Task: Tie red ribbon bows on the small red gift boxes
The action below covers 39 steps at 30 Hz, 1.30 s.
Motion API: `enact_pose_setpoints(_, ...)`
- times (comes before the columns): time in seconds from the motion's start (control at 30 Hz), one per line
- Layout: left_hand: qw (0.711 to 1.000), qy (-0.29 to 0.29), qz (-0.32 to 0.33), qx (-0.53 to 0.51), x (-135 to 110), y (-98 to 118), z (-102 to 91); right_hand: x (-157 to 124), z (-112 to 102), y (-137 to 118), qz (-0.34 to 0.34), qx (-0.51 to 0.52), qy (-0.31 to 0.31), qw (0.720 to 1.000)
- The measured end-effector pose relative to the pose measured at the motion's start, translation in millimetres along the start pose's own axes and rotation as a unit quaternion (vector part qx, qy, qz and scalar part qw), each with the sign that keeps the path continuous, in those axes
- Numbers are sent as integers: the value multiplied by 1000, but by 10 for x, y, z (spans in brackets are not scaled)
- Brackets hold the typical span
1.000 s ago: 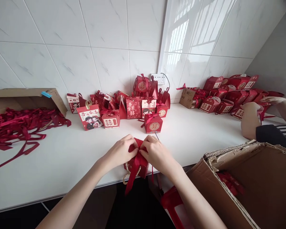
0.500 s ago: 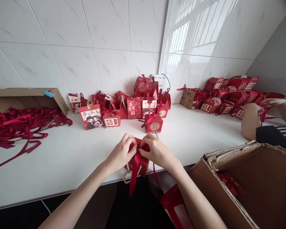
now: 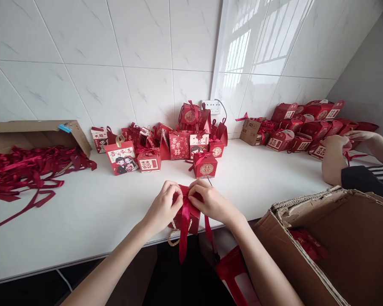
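Tabletop (image 3: 98, 208) open left of left grip (image 3: 164, 205); red box (image 3: 205, 165) blocks ahead, cardboard carton (image 3: 284, 255) right

The ribbon (image 3: 184, 229) looks like glossy satin, the red box (image 3: 195, 222) smooth card, the carton (image 3: 274, 239) rough corrugated cardboard

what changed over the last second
The front tail of the red ribbon has swung to the right and now hangs almost straight down. The red box under it has also shifted slightly to the right. Nothing visibly let go: the left hand and right hand are still pinching at the ribbon's knot. The boxes along the wall stayed put.
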<state>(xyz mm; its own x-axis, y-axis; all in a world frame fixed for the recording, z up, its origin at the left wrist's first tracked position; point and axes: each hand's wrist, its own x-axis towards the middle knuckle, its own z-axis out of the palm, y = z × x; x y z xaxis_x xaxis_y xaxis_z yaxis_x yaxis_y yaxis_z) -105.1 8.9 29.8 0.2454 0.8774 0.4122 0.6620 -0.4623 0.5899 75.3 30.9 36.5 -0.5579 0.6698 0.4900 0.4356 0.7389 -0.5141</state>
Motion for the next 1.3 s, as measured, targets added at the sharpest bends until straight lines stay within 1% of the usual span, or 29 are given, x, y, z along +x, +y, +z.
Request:
enact_pose_setpoints(0.2, 1000, -16, -3, -2, 23, 21, -42, 19, 59, -36, 35, 26, 21, 999)
enact_pose_setpoints(0.33, 998, -65, -14, 15, 64, 29, -72, 29, 79, -6, 33, 56, 38, 997)
enact_pose_setpoints(0.4, 997, -74, -20, 22, 81, 39, -69, 22, 78, 20, 29, 66, 40, 997)
enact_pose_setpoints(0.47, 998, -48, -24, 15, 79, 48, -47, 10, 69, 40, 30, 75, 39, 996)
enact_pose_setpoints(0.57, 999, 20, -35, -11, 48, 52, 7, -5, 47, 38, 30, 78, 31, 996)
enact_pose_setpoints(0.63, 998, 48, -40, -22, 24, 43, 41, -6, 33, 15, 29, 72, 25, 997)
enact_pose_setpoints(0.77, 997, 64, -30, -25, 8, 13, 77, 7, 24, -10, 46, 84, 14, 995)
enact_pose_setpoints(0.9, 997, 70, -15, -1, 11, 0, 89, 0, 23, 49, 76, 161, 10, 984)
enact_pose_setpoints(1.0, 998, 52, -10, 38, 23, 23, 78, -16, 3, 89, 91, 261, -5, 961)
enact_pose_setpoints(1.07, 997, 23, -11, 73, 48, 57, 51, -23, -17, 92, 94, 312, -24, 945)
enact_pose_setpoints(1.13, 993, -20, -10, 115, 87, 102, 11, -24, -33, 83, 98, 331, -31, 938)
enact_pose_setpoints(1.23, 979, -84, -8, 186, 155, 179, -43, -23, -30, 83, 106, 343, -21, 933)
enact_pose_setpoints(1.27, 974, -90, -14, 207, 174, 202, -52, -25, -22, 91, 103, 352, -14, 930)
enact_pose_setpoints(1.3, 971, -84, -26, 224, 189, 222, -55, -30, -11, 102, 99, 361, -8, 927)
